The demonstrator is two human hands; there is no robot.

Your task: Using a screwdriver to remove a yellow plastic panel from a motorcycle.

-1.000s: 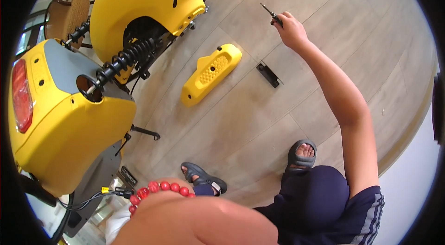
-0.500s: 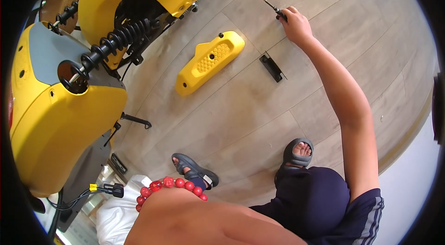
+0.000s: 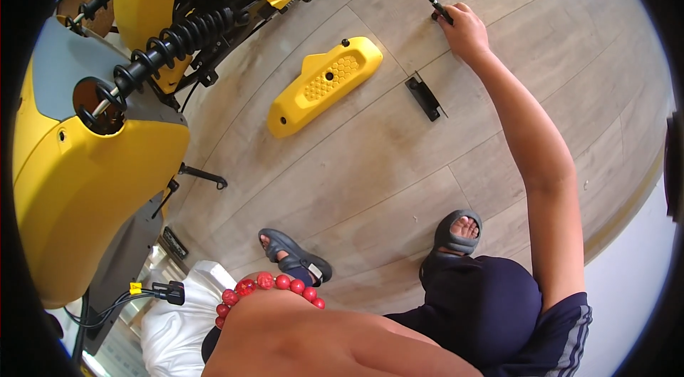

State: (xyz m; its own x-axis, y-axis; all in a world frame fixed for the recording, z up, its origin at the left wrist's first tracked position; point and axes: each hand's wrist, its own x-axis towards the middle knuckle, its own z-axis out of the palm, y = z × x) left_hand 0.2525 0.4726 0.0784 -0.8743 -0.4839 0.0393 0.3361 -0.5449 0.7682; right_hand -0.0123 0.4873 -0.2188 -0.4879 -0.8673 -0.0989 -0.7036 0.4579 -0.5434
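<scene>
My right hand (image 3: pixel 464 31) is stretched out far over the floor at the upper right. Its fingers are closed round the dark handle of a screwdriver (image 3: pixel 432 1), whose slim metal shaft points up and to the left. Below that hand lies a narrow black bracket-like part (image 3: pixel 425 99). A yellow plastic cover (image 3: pixel 335 97) with a honeycomb patch and dark holes rests on the floor to its left. My left forearm, wearing a red bead bracelet (image 3: pixel 265 280), crosses the lower edge; the left hand itself does not show.
At the left stands a partly stripped yellow scooter body (image 3: pixel 107 184) with a black coil-spring shock absorber (image 3: pixel 167 49). A black connector (image 3: pixel 171 292) on cables hangs beside a white cloth (image 3: pixel 178 320). My sandalled feet (image 3: pixel 456 231) are on the wood-look floor (image 3: pixel 356 184).
My right hand has shifted slightly up and to the right with the screwdriver. The view has moved a little, so the cover and scooter appear slightly displaced.
</scene>
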